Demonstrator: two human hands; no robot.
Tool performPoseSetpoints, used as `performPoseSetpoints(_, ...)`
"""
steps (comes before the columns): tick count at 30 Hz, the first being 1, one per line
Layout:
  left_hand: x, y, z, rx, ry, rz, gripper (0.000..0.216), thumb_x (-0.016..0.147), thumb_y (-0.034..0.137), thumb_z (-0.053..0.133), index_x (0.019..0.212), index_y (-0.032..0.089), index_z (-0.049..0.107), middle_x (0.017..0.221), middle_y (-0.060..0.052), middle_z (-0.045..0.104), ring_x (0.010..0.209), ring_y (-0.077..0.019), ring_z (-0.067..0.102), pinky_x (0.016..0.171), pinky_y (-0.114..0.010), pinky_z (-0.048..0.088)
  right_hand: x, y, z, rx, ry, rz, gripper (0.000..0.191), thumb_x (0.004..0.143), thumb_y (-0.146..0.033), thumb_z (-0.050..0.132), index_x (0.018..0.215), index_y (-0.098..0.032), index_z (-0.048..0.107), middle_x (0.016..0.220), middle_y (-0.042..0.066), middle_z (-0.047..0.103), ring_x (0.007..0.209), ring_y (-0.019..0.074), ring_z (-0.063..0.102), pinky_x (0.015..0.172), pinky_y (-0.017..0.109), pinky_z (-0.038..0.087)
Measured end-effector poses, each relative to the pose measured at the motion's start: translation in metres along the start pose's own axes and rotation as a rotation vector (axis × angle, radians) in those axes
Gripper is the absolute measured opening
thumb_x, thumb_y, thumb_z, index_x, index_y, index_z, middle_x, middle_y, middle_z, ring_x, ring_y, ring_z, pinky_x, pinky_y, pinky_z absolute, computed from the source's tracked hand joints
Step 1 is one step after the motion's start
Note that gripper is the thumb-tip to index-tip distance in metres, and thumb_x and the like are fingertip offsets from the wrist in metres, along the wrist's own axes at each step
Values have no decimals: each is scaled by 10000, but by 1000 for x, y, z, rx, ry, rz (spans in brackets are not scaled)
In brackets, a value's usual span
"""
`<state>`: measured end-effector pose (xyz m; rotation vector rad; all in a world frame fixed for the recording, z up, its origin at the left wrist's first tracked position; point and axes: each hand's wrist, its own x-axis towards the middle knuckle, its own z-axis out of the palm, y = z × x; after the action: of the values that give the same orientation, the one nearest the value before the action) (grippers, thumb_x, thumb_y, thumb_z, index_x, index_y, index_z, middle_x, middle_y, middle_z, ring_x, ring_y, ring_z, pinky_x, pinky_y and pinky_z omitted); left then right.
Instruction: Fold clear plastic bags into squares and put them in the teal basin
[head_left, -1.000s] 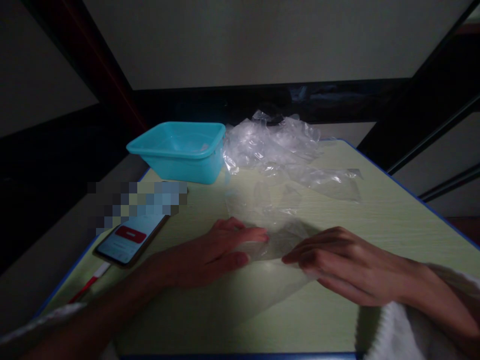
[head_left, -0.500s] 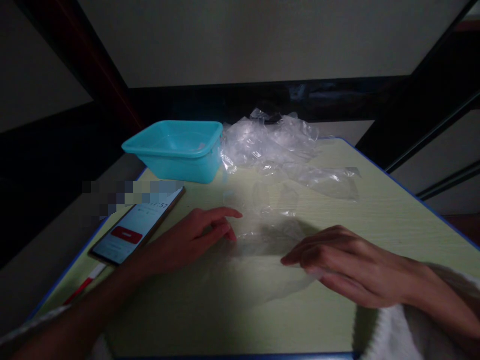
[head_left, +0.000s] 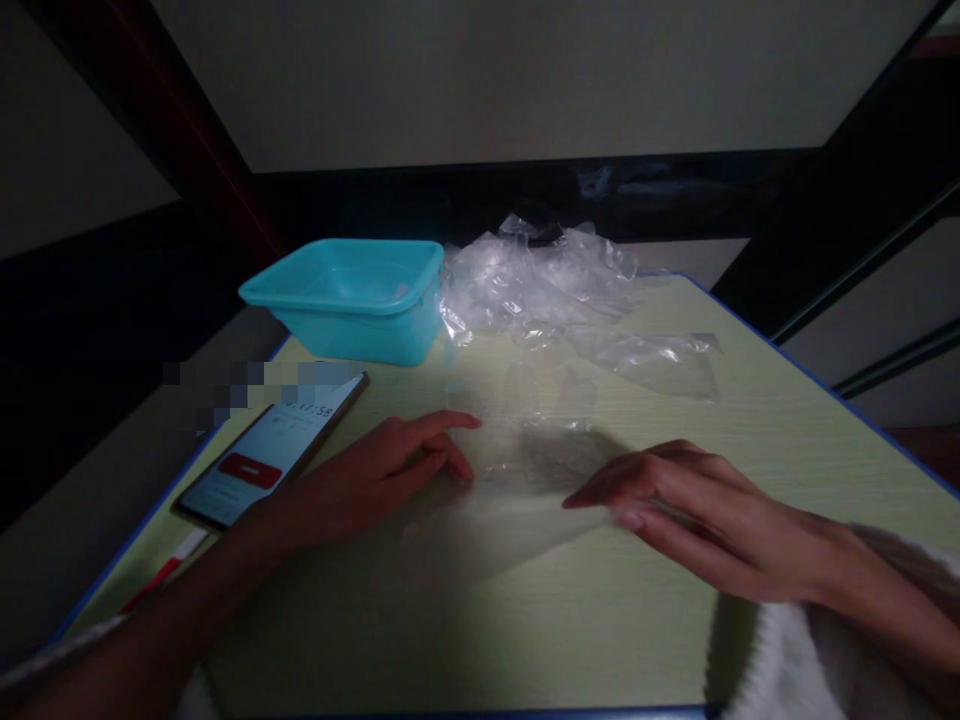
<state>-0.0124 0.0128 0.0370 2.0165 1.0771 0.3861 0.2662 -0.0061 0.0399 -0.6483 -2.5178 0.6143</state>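
Observation:
A thin clear plastic bag [head_left: 517, 525] lies across the middle of the table in front of me, its outline faint. My left hand [head_left: 405, 455] rests at its left edge, index finger stretched out and the other fingertips bent down at the plastic. At the bag's right side, my right hand [head_left: 675, 515] pinches the near edge of the film between thumb and fingers. The film runs slanting from that pinch toward the lower left. Just beyond my fingers, more clear film [head_left: 559, 400] lies flat on the tabletop.
A turquoise plastic basin [head_left: 352, 335] stands at the back left. Beside it is a crumpled heap of clear plastic bags [head_left: 540, 275]. On the left lies a phone [head_left: 262, 455] with its screen lit, near a red and white stick-like item [head_left: 169, 568]. Blue edging borders the table [head_left: 787, 450].
The near edge of the plastic bag has moved up and away from me. My right hand's fingers have shifted slightly with it, the thumb now showing more. My left hand has hardly moved.

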Motion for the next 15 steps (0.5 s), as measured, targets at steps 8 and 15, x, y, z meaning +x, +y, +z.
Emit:
performPoseSetpoints(8, 2, 2, 4, -47, 204, -53, 387, 875, 300, 385, 1202, 165, 541, 1089, -18, 662, 1082, -219, 578, 908, -302, 424, 14, 11, 8, 395, 298, 371, 188, 920, -335, 459, 796, -200, 504, 750, 37, 683, 662, 152, 657, 530, 234, 500)
performPoseSetpoints(15, 6, -5, 5, -107, 220, -85, 475, 855, 444, 406, 1215, 148, 499, 924, -68, 690, 959, -259, 621, 857, -360, 465, 26, 33, 16, 673, 375, 589, 300, 800, -476, 595, 779, -206, 466, 621, 13, 679, 539, 143, 645, 491, 239, 507)
